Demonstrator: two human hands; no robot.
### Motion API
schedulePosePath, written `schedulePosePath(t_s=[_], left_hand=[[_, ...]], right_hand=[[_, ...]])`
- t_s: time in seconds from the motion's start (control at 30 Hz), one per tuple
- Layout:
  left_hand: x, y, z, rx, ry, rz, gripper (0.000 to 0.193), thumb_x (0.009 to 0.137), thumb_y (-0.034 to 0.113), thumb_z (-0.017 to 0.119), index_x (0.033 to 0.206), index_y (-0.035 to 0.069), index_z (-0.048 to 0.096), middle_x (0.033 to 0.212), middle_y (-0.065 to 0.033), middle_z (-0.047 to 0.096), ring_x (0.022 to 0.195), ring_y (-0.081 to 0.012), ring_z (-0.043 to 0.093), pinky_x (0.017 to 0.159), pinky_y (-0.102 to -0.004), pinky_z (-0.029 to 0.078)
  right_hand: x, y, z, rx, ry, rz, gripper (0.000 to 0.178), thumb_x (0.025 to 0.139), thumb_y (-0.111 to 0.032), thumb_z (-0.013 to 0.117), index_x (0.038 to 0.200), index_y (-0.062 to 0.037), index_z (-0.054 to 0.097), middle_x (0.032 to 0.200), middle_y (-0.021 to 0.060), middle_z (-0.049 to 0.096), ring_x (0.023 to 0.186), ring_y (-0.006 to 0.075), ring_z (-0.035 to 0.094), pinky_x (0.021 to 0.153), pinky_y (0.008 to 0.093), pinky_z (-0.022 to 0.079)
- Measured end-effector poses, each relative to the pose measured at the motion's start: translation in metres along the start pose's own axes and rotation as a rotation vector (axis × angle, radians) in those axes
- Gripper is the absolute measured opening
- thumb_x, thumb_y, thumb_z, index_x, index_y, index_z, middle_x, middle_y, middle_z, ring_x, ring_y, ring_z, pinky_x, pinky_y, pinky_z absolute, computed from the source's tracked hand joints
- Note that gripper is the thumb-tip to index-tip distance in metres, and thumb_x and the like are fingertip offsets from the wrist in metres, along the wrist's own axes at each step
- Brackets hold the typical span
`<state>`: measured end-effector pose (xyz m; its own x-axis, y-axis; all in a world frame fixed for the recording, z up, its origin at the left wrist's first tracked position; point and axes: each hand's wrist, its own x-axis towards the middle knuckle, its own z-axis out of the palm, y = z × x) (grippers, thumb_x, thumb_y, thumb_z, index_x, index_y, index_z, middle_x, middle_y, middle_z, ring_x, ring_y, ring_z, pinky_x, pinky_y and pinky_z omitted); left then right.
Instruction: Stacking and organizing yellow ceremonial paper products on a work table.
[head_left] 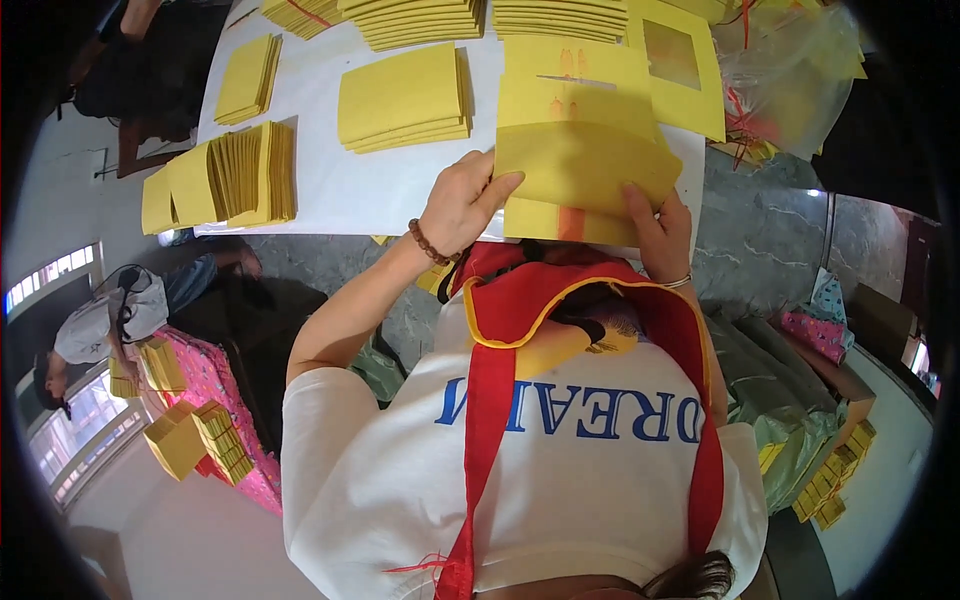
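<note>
A yellow paper sheet [585, 160] is held over the near edge of the white table [390, 190], its near part bent and raised. At its left side my left hand [462, 203] is closed on it, thumb lying near the edge and the other fingers partly hidden. On the right my right hand [662, 228] pinches the same sheet, thumb on top and fingers beneath. Behind and below it lies yellow paper with orange printed marks [570, 65]. A folded yellow stack [400, 98] sits left of the sheet.
More folded yellow stacks [235, 175] stand at the table's left and far side. A clear plastic bag [800, 80] with red string is at the far right. To the left another person [110, 320] is beside a pink cloth-covered table [215, 390]. Green plastic covering [770, 400] lies at the right.
</note>
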<state>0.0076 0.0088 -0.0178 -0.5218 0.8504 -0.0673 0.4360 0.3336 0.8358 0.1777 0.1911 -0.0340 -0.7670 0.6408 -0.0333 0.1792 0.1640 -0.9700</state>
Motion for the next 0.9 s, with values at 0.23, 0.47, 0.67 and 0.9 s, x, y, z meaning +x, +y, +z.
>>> schedulePosePath(t_s=[0.23, 0.47, 0.67, 0.9], left_hand=[[0.011, -0.004, 0.003, -0.153, 0.017, -0.095, 0.028, 0.091, 0.026, 0.051, 0.102, 0.001, 0.057, 0.067, -0.0129, 0.056, 0.063, -0.0253, 0.053, 0.060, -0.0340, 0.042], [0.024, -0.010, 0.005, -0.368, 0.069, -0.078, 0.028, 0.089, 0.026, 0.055, 0.102, 0.001, 0.059, 0.062, -0.0095, 0.056, 0.054, -0.0186, 0.050, 0.053, -0.0314, 0.040], [0.030, -0.024, 0.006, -0.264, 0.104, -0.139, 0.027, 0.088, 0.025, 0.057, 0.079, -0.001, 0.052, 0.054, -0.0077, 0.049, 0.050, -0.0162, 0.046, 0.048, -0.0304, 0.036], [0.041, -0.035, 0.010, -0.259, 0.144, -0.192, 0.034, 0.087, 0.026, 0.057, 0.070, 0.000, 0.044, 0.052, -0.0068, 0.044, 0.047, -0.0153, 0.041, 0.046, -0.0305, 0.034]], right_hand=[[0.000, 0.005, -0.011, -0.121, -0.082, -0.080, 0.035, 0.084, -0.025, 0.063, 0.108, -0.0009, 0.058, 0.092, 0.0107, 0.067, 0.079, 0.0155, 0.062, 0.071, 0.0278, 0.047], [0.017, 0.001, 0.002, 0.068, 0.030, 0.036, 0.043, 0.080, -0.021, 0.066, 0.118, -0.0042, 0.054, 0.099, 0.0106, 0.067, 0.086, 0.0164, 0.064, 0.074, 0.0273, 0.048], [0.025, -0.016, 0.009, 0.038, 0.089, 0.063, 0.046, 0.080, -0.023, 0.065, 0.122, -0.0075, 0.053, 0.099, 0.0116, 0.067, 0.081, 0.0145, 0.064, 0.070, 0.0268, 0.048], [0.028, -0.011, 0.009, -0.265, 0.134, -0.049, 0.041, 0.080, -0.026, 0.066, 0.118, -0.0130, 0.057, 0.091, 0.0135, 0.066, 0.064, 0.0149, 0.060, 0.061, 0.0277, 0.046]])
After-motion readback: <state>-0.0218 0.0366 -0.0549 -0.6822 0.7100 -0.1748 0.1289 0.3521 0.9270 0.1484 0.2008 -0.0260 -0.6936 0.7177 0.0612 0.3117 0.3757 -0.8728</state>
